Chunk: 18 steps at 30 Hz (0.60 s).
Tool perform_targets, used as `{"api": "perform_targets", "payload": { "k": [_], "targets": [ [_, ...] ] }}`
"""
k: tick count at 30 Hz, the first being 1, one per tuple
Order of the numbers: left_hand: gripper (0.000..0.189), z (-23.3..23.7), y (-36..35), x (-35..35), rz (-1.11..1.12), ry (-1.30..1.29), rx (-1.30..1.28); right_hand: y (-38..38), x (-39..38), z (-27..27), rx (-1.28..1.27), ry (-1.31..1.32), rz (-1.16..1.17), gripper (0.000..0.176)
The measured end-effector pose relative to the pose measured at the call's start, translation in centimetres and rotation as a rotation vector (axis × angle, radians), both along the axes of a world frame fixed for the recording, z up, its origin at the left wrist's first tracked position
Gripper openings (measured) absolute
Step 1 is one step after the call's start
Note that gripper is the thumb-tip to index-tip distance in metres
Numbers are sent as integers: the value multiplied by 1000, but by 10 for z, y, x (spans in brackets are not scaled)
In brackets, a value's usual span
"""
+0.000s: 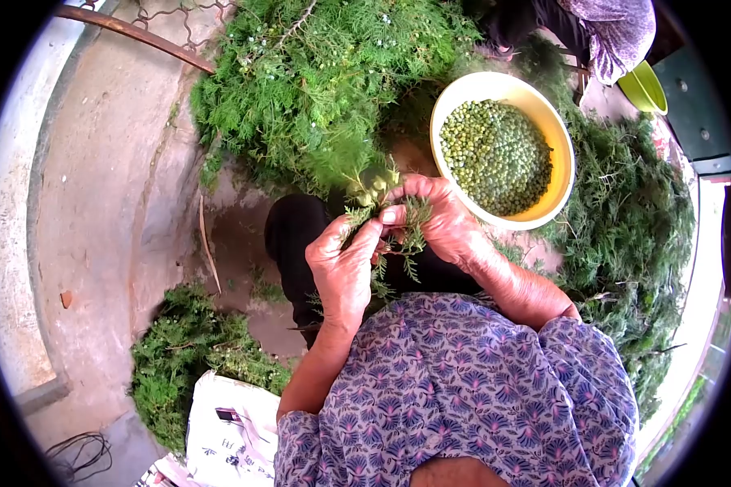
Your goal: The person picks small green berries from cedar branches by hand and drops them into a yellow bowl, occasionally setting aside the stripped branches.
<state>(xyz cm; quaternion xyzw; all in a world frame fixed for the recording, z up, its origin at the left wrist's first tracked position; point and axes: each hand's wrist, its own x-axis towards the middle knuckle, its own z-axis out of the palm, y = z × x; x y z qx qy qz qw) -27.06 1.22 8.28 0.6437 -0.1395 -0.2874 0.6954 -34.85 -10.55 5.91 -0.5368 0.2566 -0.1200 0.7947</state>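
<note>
A green conifer sprig (414,223) with pale green cones at its upper end is held between my two hands. My left hand (345,264) pinches it from the left, thumb and fingers closed. From the right, my right hand (439,215) closes its fingers on the same sprig, close to my left fingertips. Just beyond my right hand is a yellow bowl (567,183), holding many small round green cones (495,154). A large heap of green branches (300,89) lies in front of my hands.
Darker cut branches (625,211) spread along the right, with a smaller pile (195,341) at lower left. A white sack (219,422) has a small dark device on it. Another person's patterned sleeve (621,32) and a green basin (643,88) are at upper right.
</note>
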Motion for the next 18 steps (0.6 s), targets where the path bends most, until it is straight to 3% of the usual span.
{"api": "perform_targets", "payload": {
  "k": [4,5,6,13,18],
  "targets": [
    [7,0,2,0,-25,69,-36,0,-5,2,305,-116,-61,13],
    [6,3,2,1,-6,129,-27,-7,-10,-5,521,-220,-62,11],
    [6,4,4,2,11,189,-17,-13,-14,-9,578,-245,-97,12],
    [10,8,5,6,19,346,-85,-29,-14,-18,557,-332,-63,17],
    [8,6,3,7,43,358,-108,-28,-6,-1,402,-135,-110,15]
  ]
}}
